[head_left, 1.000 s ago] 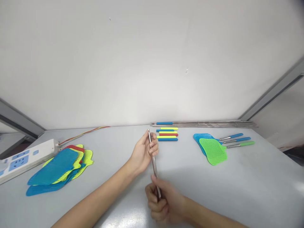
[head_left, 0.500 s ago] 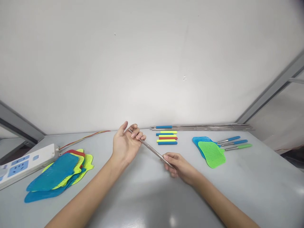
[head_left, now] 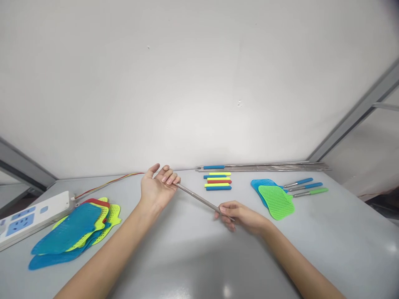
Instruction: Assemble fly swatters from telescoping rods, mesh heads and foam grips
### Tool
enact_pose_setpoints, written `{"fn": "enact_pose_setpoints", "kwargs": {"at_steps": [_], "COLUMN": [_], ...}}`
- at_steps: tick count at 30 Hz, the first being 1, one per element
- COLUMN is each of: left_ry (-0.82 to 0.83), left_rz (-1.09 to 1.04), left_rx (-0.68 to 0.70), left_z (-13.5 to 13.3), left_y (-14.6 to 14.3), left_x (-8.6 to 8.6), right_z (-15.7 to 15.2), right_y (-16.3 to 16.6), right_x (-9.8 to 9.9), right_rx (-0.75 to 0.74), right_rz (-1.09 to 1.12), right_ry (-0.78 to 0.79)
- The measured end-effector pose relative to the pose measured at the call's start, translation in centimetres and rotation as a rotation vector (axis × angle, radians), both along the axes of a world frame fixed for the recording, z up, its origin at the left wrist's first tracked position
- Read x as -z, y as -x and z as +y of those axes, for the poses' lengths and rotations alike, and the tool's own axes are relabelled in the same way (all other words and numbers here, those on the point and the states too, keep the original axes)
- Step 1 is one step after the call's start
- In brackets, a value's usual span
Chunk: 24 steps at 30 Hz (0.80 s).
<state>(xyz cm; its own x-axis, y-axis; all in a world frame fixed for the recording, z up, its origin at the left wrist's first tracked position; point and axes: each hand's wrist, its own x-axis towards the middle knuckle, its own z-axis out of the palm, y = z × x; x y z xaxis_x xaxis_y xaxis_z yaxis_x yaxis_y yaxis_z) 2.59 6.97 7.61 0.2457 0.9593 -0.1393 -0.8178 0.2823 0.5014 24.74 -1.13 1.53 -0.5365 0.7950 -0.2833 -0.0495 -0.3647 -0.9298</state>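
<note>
A thin metal rod [head_left: 198,198] stretches between both hands above the grey table [head_left: 193,257]. My left hand [head_left: 157,187], palm up with fingers curled, grips its far left end. My right hand [head_left: 240,216] pinches the near right end between thumb and fingers. The rod slants down from left to right. Just behind it lie several coloured handle sleeves [head_left: 218,181], blue, yellow and red, in a neat row.
A pile of blue, yellow and red swatter heads [head_left: 75,226] lies at left, beside a white power strip [head_left: 28,214] with a red-yellow cable. Finished fly swatters [head_left: 280,195] lie at right. Long metal rods [head_left: 264,167] run along the wall.
The rod swung from near upright to a low slant. My left hand moved left and back, my right hand moved forward and right. The rod appears longer now.
</note>
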Motion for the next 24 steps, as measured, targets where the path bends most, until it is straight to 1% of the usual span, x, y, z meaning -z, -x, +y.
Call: {"fn": "enact_pose_setpoints", "kwargs": {"at_steps": [4,9,13,15,17,19,22,24], "left_ry": [-0.057,-0.019,-0.053,-0.090,-0.125,-0.165,-0.203,-0.202], "left_rz": [-0.012,0.032,0.066,0.068,0.070,0.079,0.092,0.104], "left_rx": [-0.006,0.006,-0.037,-0.027,0.017,0.072,0.130,0.139], "left_z": [0.3,-0.1,-0.5,-0.6,-0.7,-0.8,-1.0,-1.2], "left_y": [0.5,0.3,-0.2,-0.3,-0.3,-0.2,0.0,0.1], "left_x": [-0.2,0.1,0.5,0.5,0.3,-0.2,-1.2,-1.8], "right_z": [0.2,0.1,-0.2,-0.6,-1.1,-1.7,-2.3,-2.6], "right_y": [-0.1,-0.2,-0.1,0.3,1.1,2.2,3.6,4.1], "right_x": [0.4,0.4,0.4,0.4,0.5,0.7,1.0,1.3], "right_rx": [0.027,0.014,-0.060,-0.123,-0.181,-0.203,-0.179,-0.160], "right_rz": [0.028,0.032,0.042,0.056,0.091,0.144,0.231,0.270], "right_ry": [0.033,0.053,0.112,0.155,0.197,0.223,0.274,0.282]}}
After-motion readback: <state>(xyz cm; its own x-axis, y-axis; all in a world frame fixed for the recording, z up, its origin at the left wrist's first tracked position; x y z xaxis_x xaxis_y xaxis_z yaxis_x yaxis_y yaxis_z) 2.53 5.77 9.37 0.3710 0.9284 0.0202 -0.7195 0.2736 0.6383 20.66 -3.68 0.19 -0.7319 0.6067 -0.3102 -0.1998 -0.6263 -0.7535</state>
